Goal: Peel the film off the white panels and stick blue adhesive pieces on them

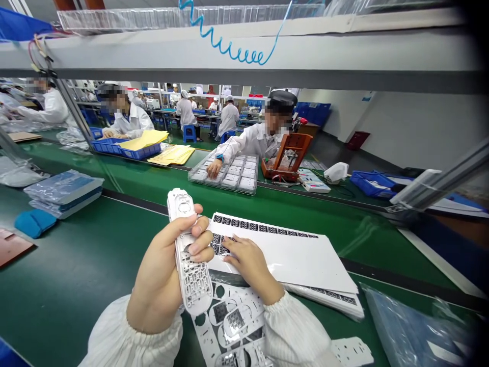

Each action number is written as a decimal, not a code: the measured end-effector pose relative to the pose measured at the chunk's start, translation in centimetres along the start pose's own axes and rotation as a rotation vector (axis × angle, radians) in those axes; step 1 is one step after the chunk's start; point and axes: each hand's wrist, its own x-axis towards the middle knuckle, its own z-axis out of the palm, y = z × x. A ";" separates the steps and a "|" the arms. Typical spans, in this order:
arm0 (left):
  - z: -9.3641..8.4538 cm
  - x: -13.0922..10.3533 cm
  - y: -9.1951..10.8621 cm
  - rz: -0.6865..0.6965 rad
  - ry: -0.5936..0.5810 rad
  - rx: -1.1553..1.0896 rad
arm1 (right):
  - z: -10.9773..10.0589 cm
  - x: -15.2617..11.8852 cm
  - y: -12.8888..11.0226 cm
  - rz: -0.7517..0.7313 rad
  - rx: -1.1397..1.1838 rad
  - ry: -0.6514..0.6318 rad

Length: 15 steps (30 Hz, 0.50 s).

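My left hand (160, 260) is closed around a long white plastic housing shell (194, 280), like one half of a remote control. Its ribbed, perforated side faces me, and it is held upright, slightly tilted. My right hand (250, 262) lies with fingers spread on a stack of white sheets (301, 257) printed with black patterned stickers (217, 244). The fingertips touch the stickers at the left end of the top sheet; whether a sticker is lifted there I cannot tell. Below my hands lies a pile of white and grey cut-out plastic parts (229, 321), partly hidden by my right sleeve.
Plastic-wrapped blue packs lie at left (64, 191) and right (412, 326), with a blue cloth-like piece (35, 223) at far left. Across the green bench, a co-worker reaches into a clear compartment tray (225, 176) beside an orange fixture (288, 158). A shelf beam (244, 53) crosses overhead.
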 end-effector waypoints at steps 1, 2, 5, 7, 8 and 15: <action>0.0 0.0 0.0 -0.009 -0.001 0.002 | 0.0 0.0 0.2 -0.004 0.012 0.002; 0.0 0.0 -0.1 -0.018 -0.002 0.001 | -0.1 -0.1 0.4 -0.010 0.028 0.002; 0.1 -0.1 -0.3 -0.040 0.003 -0.008 | -0.5 -0.4 1.1 -0.046 0.078 -0.017; 0.1 -0.1 -0.4 -0.044 0.000 -0.014 | -0.7 -0.6 1.4 -0.061 0.098 -0.027; 0.0 -0.1 -0.5 -0.046 0.002 -0.015 | -0.8 -0.7 1.4 -0.060 0.102 -0.027; 0.0 -0.2 -0.7 -0.057 0.017 -0.006 | -1.3 -1.1 0.1 -0.028 0.128 -0.031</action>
